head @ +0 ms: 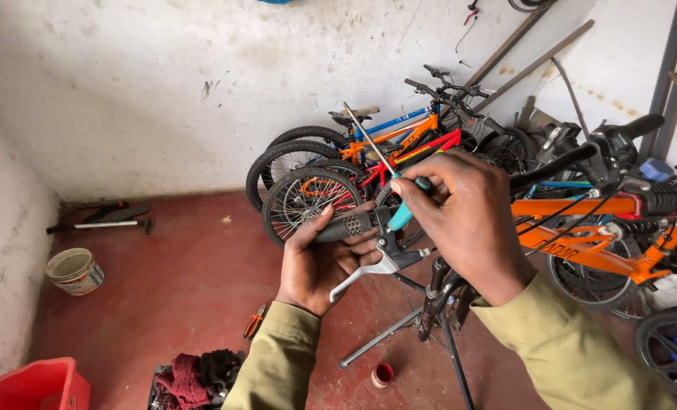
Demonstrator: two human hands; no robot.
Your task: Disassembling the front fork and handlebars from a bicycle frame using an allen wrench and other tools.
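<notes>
left hand (325, 262) wrapped under the handlebar grip (346, 225), fingers closed on it, thumb along the top, holding the bar steady. silver brake lever (365, 269) hanging just below the grip, by the palm. right hand (467, 216) just right of the grip, pinched shut on a teal-handled screwdriver (403, 212), shaft angled up and away, handle end down by the lever clamp, touching or nearly so; can't tell exactly where it seats. work stand legs (395, 330) below the grip, small red pot (383, 373) on the floor by them. pliers (254, 322) and a crate of rags (198, 373) lower left of the grip, red bin (38, 386) further left. white bucket (75, 271) and floor pump (103, 220) well left, nr the wall. orange bike (604, 228) to the right, more bikes (353, 156) stacked behind the grip against the wall.

to do it well, prob: keep the grip braced firm w/ the left, keep the driver square on the clamp, short controlled turns, no slipping onto the lever or fingers.
</notes>
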